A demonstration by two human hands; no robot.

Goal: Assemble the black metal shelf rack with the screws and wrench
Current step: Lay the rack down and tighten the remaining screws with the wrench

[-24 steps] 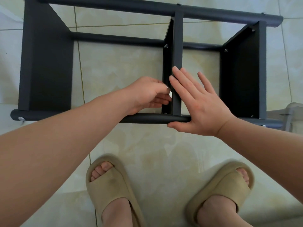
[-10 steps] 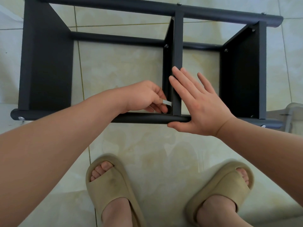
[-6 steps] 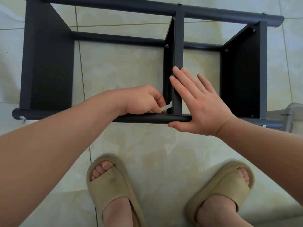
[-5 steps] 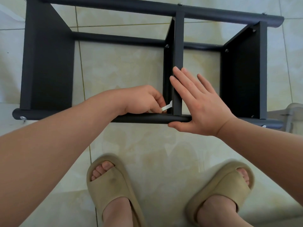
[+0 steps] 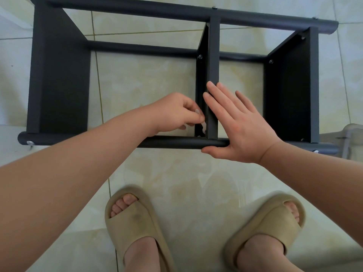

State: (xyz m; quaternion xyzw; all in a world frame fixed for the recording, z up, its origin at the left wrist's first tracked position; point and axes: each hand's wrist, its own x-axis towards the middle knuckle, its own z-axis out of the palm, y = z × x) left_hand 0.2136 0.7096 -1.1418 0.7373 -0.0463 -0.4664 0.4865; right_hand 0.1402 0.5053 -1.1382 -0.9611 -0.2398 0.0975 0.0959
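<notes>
The black metal shelf rack (image 5: 59, 75) lies on its side on the tiled floor, with three upright panels between round tubes. My left hand (image 5: 174, 114) pinches a small silver wrench (image 5: 203, 128) at the foot of the middle panel (image 5: 213, 71), just above the near tube (image 5: 176, 142). The screw under the wrench is hidden. My right hand (image 5: 237, 126) lies flat with straight fingers against the middle panel's right side, its thumb along the near tube.
Silver screw heads show at the near tube's left end (image 5: 29, 142) and right end (image 5: 315, 151). A clear plastic item (image 5: 351, 138) sits at the right edge. My two feet in beige slippers (image 5: 135, 222) stand close below the rack.
My left hand has lifted and swung the wrench from lying sideways to pointing down at the panel's foot. My right hand and the rack have stayed in place.
</notes>
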